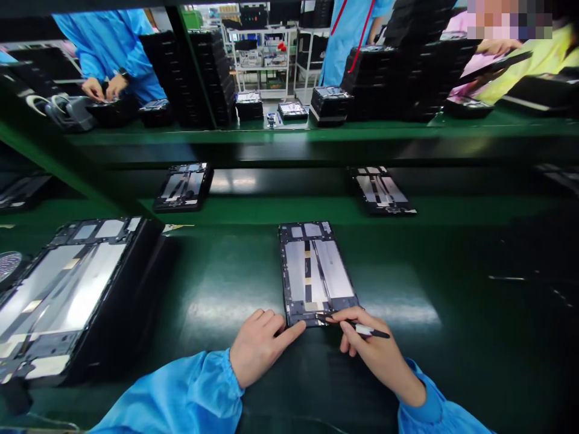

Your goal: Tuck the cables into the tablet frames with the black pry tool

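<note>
An opened tablet (341,271) lies in front of me on the bench, its silvery inner plates and dark flat cables facing up. My left hand (265,340) rests at its lower left corner. The index finger stretches along the bottom edge and touches it, while the other fingers bend loosely with nothing in them. In my right hand (373,349), slim black-and-white tweezers (373,331) are pinched between thumb and fingers. Their dark tip is over the lower edge of the tablet, near small parts; whether it touches them I cannot tell.
A stack of similar tablets (90,289) stands at the left beside a green post (67,157). Further tablet units (183,188) lie on the strip beyond the bench. Behind are tall black stacks (212,78) and co-workers in blue (131,54), pink and yellow clothing.
</note>
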`<state>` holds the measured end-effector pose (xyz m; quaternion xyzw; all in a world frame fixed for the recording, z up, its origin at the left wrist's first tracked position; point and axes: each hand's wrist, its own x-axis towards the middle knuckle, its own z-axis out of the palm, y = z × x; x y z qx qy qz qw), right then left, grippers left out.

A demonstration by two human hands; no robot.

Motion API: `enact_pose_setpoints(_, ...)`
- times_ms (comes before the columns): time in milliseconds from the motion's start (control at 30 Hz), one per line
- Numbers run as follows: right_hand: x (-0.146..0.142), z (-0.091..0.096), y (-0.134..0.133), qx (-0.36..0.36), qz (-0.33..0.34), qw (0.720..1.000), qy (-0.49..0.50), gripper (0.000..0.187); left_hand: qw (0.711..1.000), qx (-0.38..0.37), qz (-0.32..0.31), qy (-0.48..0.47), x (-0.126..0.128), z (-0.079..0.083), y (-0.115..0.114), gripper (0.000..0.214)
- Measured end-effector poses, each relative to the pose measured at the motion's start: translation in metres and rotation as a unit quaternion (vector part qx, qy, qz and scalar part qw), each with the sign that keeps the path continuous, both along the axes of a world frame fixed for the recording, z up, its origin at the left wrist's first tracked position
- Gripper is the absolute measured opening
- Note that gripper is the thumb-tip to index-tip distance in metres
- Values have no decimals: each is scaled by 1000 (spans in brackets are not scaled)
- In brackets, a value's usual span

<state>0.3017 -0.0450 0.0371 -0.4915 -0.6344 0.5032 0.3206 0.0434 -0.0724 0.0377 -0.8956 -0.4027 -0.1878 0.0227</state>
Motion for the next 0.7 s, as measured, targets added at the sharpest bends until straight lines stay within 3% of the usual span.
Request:
enact_pose_setpoints(500, -19, 9, -6, 29, 98, 995, 14, 20, 998, 36, -8, -44, -3, 2, 6, 21)
enact_pose_setpoints(600, -19, 9, -6, 2, 96, 995, 21, 21, 998, 41, -11, -46, -3, 5, 6, 20)
enact_pose_setpoints(700, -14, 7, -9, -55, 51, 996, 54, 26, 998, 28, -22, -49, -1, 11, -5, 21)
